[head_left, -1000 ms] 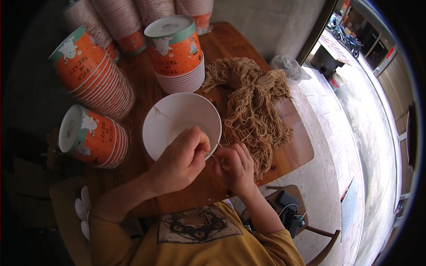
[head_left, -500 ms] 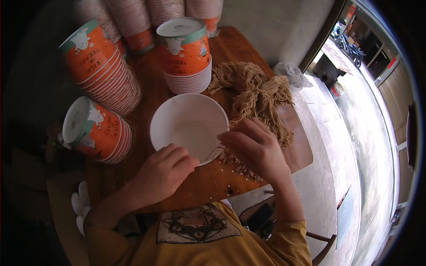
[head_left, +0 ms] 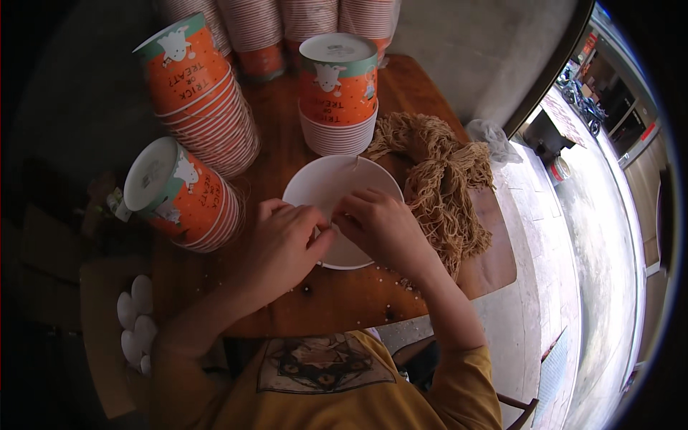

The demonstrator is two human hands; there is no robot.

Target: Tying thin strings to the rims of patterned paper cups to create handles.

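A white-lined paper bucket [head_left: 344,261] lies in front of me with its mouth facing up. Both of my hands are over that mouth, close together. My left hand [head_left: 287,240] is at the near left rim, thumb and fingers pinched. Opposite it, my right hand [head_left: 380,222] reaches over the right side with its fingertips closed. Whatever the two pinches hold is hidden by the fingers. A short bit of thin cord [head_left: 357,164] shows at the far rim. Beside the bucket on the right is a bundle of tan cords [head_left: 451,186].
Behind the bucket stands an upside-down stack of orange buckets [head_left: 338,86]. Two leaning stacks, a tall one [head_left: 197,86] and a short one [head_left: 190,193], are at left. Bagged stacks [head_left: 308,21] line the back. Crumpled clear plastic [head_left: 494,140] is by the table's right edge.
My hands have come together over the bucket's mouth; before, they were apart at its near rim, with a thin cord loop by my right fingers. The whole view has shifted slightly.
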